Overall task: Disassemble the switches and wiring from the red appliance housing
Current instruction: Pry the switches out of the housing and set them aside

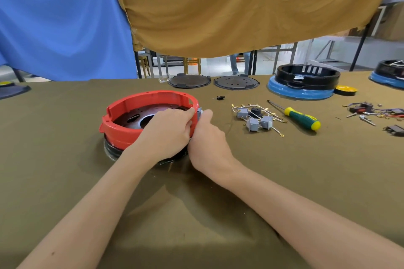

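The red appliance housing (131,111), a round ring with a dark metal plate inside, sits on the olive cloth at centre left. My left hand (167,131) lies over its right rim, fingers curled across the wall from inside. My right hand (207,137) presses against the outside of that same wall, its fingertips at a small grey switch (199,112) set in the rim. How the right fingers hold the switch is hidden. A pile of removed grey switches with white wires (255,119) lies to the right.
A green and yellow screwdriver (301,118) lies right of the pile. Farther right are more loose switches and wires (369,111). At the back stand two dark round plates (189,82), a black housing on a blue base (306,82) and a small black part (220,97).
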`<state>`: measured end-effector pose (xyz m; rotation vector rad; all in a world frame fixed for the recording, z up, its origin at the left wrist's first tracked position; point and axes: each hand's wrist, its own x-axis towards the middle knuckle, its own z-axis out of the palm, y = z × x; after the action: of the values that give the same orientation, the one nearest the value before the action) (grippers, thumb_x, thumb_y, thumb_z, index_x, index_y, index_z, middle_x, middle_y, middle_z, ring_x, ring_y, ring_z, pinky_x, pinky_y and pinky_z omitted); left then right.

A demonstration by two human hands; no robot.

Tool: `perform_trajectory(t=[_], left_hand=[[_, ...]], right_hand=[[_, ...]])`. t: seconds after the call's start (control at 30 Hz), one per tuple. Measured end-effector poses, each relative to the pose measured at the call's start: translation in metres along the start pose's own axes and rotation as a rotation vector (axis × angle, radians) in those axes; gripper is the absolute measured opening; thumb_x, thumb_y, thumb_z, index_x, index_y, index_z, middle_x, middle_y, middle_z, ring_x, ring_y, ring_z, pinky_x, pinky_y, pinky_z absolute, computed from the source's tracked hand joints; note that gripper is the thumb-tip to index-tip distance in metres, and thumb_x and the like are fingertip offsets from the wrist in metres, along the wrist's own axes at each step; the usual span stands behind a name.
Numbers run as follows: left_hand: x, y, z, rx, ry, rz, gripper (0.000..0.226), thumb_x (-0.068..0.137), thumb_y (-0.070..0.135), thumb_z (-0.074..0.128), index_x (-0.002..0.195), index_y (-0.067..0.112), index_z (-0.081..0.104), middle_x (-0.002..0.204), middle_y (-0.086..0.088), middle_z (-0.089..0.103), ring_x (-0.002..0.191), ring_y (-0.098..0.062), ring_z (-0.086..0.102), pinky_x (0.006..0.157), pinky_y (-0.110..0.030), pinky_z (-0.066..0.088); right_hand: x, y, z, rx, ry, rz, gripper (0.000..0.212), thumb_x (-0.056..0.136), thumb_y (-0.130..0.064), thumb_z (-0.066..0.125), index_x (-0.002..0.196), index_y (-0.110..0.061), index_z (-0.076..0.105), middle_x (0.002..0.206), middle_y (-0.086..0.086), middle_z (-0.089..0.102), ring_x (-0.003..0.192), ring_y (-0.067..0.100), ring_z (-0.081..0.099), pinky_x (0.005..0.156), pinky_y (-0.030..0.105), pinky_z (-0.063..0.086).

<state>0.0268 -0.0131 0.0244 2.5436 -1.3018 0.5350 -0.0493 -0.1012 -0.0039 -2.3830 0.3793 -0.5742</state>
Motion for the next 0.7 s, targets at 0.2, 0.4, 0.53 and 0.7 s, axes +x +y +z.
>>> perform_trajectory(t=[0.2,0.4,0.53,0.7], left_hand=[[0.001,0.0,-0.002,-0.005,-0.026,-0.015,0.038,0.104,0.02,0.039,0.138,0.013,0.054,0.118,-0.012,0.069,0.103,-0.033,0.062,0.088,-0.045,0.046],[0.0,-0.002,-0.002,-0.007,-0.019,-0.004,0.037,0.102,0.017,0.042,0.135,0.01,0.055,0.113,-0.015,0.07,0.1,-0.036,0.062,0.085,-0.047,0.046],[-0.002,-0.004,-0.003,-0.037,-0.007,0.01,0.036,0.102,0.017,0.042,0.133,0.01,0.057,0.109,-0.014,0.071,0.095,-0.035,0.063,0.082,-0.047,0.046],[-0.003,-0.005,-0.003,-0.043,-0.013,-0.009,0.033,0.102,0.018,0.042,0.129,0.009,0.059,0.11,-0.015,0.07,0.096,-0.035,0.062,0.084,-0.048,0.046]], right_hand=[[0.008,0.006,-0.003,-0.281,0.007,-0.097,0.03,0.093,-0.002,0.045,0.12,-0.004,0.033,0.099,0.018,0.066,0.093,0.041,0.065,0.062,0.037,0.037],[0.032,0.034,-0.046,-0.183,-0.229,-0.139,0.02,0.103,-0.018,0.045,0.09,-0.02,0.03,0.078,0.006,0.056,0.066,0.023,0.052,0.054,0.034,0.039],[0.042,0.046,-0.055,-0.116,-0.288,-0.174,0.028,0.104,-0.027,0.049,0.083,-0.024,0.03,0.07,-0.002,0.049,0.06,0.014,0.04,0.057,0.028,0.035],[0.039,0.045,-0.061,-0.094,-0.272,-0.173,0.023,0.103,-0.026,0.051,0.088,-0.021,0.034,0.069,-0.003,0.05,0.06,0.013,0.041,0.057,0.027,0.036]])
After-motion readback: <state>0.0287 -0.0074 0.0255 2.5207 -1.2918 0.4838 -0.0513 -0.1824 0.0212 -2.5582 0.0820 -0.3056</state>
